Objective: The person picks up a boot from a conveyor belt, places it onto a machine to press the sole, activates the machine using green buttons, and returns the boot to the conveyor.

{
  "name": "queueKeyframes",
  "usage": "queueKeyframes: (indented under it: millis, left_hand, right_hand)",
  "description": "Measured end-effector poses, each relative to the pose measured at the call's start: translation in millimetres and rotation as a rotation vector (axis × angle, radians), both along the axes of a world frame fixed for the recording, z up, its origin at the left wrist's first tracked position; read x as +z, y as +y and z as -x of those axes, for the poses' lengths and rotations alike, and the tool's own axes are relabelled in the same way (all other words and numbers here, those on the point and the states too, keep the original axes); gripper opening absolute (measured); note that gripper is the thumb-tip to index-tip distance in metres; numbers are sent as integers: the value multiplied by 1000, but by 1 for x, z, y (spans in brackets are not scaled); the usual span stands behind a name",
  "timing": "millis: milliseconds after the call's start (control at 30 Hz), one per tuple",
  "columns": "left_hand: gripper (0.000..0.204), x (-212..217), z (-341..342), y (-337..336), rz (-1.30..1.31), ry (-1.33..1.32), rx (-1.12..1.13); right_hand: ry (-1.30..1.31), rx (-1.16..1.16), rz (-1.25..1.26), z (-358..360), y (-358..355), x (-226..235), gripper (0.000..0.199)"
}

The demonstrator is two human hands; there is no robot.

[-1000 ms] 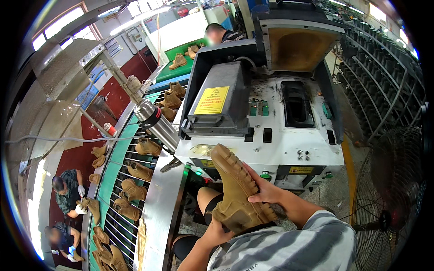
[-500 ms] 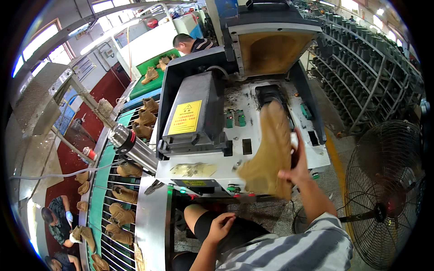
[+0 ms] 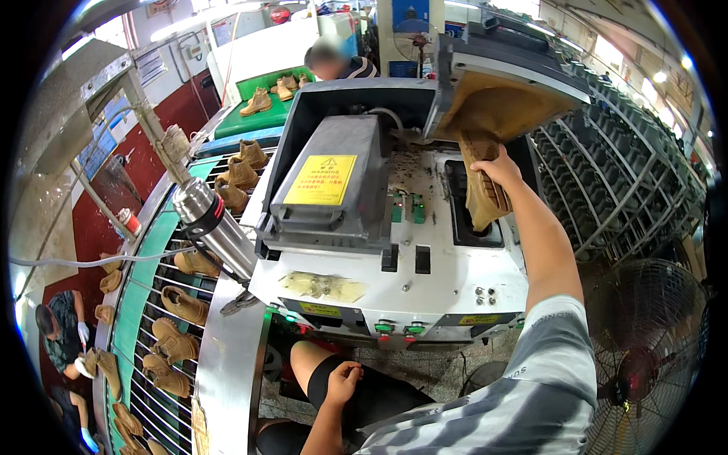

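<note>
My right hand point(image 3: 498, 168) grips a tan boot point(image 3: 482, 199) around its sole, thumb on one side. The boot's treaded sole faces up and to the right. It is tilted over a black recessed bed point(image 3: 458, 203) in the right half of a white-topped machine point(image 3: 341, 262). Above it hangs the raised lid point(image 3: 508, 98), lined with a worn tan pad, and the boot's far end is close under the pad. In my lap, my left hand point(image 3: 345, 381) lies with fingers curled in and nothing visible in them.
A dark housing with a yellow warning label point(image 3: 322, 180) covers the machine's left half. Left of it, a roller conveyor point(image 3: 163, 406) carries several tan boots. A steel flask point(image 3: 216, 227) stands beside it. At right are a large fan point(image 3: 637, 364) and racks point(image 3: 599, 167). Other people work beyond.
My right hand has carried the boot from the machine's front edge away from me, to the bed beneath the raised lid. The boot has turned sole upward. My left hand stays in my lap.
</note>
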State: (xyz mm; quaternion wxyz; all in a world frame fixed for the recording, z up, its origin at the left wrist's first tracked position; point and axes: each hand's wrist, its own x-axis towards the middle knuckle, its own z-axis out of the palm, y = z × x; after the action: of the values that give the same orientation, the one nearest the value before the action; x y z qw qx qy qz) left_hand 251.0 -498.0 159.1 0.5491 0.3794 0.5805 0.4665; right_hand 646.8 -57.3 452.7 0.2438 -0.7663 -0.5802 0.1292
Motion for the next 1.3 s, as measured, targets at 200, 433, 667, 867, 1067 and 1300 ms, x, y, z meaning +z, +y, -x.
queueKeyframes:
  millis: [200, 433, 667, 867, 1067, 1300]
  left_hand:
    - [12, 0, 8, 2, 9, -58, -12]
    - [12, -1, 3, 13, 54, -41, -71]
    - [26, 25, -57, 49, -135, 353, -481]
    - [26, 31, -126, 111, -264, 439, -485]
    - [22, 39, -76, 86, -258, 411, -375]
    - [31, 34, 149, 17, -51, 741, 619]
  right_hand:
    - [23, -11, 218, -3, 26, -56, 114]
    - [-129, -41, 69, 10, -42, -71, 70]
    - [92, 157, -809, -54, -257, -162, 15]
    - [1343, -736, -555, -75, -343, -245, 23]
    - [1126, -343, 128, -99, -384, -313, 27]
    - [321, 1010, -96, 206, -353, -192, 13]
